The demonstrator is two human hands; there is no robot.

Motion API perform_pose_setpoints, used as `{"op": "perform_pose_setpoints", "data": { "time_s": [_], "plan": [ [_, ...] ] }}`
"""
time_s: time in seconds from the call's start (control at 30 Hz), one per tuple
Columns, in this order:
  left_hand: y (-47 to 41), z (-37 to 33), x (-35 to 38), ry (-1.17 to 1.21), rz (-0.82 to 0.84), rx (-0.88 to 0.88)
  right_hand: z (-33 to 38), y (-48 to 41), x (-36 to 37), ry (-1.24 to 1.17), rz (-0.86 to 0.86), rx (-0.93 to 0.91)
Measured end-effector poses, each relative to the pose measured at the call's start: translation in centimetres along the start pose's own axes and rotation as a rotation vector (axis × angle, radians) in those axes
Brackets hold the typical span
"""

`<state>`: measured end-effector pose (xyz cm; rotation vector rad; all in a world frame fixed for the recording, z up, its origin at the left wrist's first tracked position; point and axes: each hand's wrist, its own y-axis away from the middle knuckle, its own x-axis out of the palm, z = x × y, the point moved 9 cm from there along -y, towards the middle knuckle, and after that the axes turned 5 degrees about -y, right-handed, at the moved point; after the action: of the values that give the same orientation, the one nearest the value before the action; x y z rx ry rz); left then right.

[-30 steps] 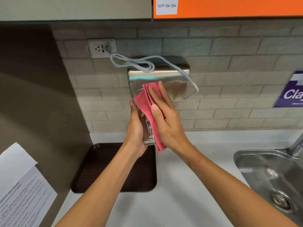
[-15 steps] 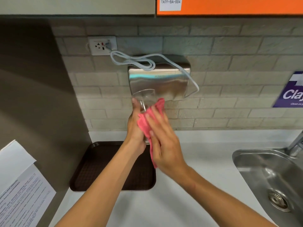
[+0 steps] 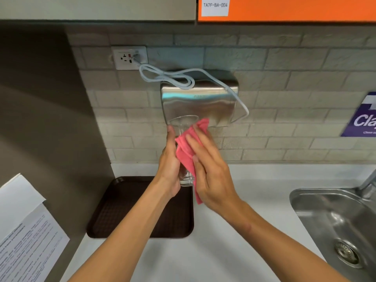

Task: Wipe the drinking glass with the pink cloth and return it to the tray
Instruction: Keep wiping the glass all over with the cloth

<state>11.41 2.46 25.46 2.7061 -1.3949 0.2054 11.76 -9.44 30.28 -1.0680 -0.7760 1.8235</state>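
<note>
Since a second ago my right hand (image 3: 211, 171) has slid the pink cloth (image 3: 188, 151) down from the rim, so the clear drinking glass (image 3: 184, 127) now shows its open mouth above my fingers. My left hand (image 3: 168, 167) grips that upright glass, raised above the far right corner of the dark brown textured tray (image 3: 122, 210); my right presses the soft folded cloth flat against its side. Above the tray, a brushed-steel dispenser (image 3: 203, 102) hangs on grey brick, its white cord (image 3: 168, 78) looped. A white label (image 3: 215, 5) reads "TA7F-BA-004"; a purple sign (image 3: 364, 119) begins "Cla". Right of the tray sits a steel sink (image 3: 317, 202).
</note>
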Motion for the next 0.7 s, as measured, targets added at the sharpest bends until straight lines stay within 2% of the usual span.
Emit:
{"op": "perform_pose_setpoints", "data": {
  "time_s": [0.13,0.3,0.4,0.47,0.6,0.7],
  "plan": [
    [-0.6,0.3,-1.2,0.064,-0.067,-0.042,0.3,4.2,0.8,0.19,0.095,-0.203],
    [0.4,1.1,1.0,-0.053,0.045,0.002,-0.7,0.6,-1.9,0.217,-0.008,-0.131],
    [0.9,1.4,2.2,-0.036,0.105,0.003,-1.4,-2.0,-4.0,0.211,-0.079,-0.082],
    [0.9,1.4,2.2,-0.081,0.133,-0.001,-0.6,-1.3,-4.0,0.239,-0.039,-0.128],
    [0.6,1.0,1.6,-0.074,0.145,-0.016,1.2,2.5,-2.5,0.356,0.097,-0.332],
    [1.0,1.0,2.4,-0.158,0.213,-0.001,1.0,0.8,-3.5,0.371,0.042,-0.332]
  ]
}}
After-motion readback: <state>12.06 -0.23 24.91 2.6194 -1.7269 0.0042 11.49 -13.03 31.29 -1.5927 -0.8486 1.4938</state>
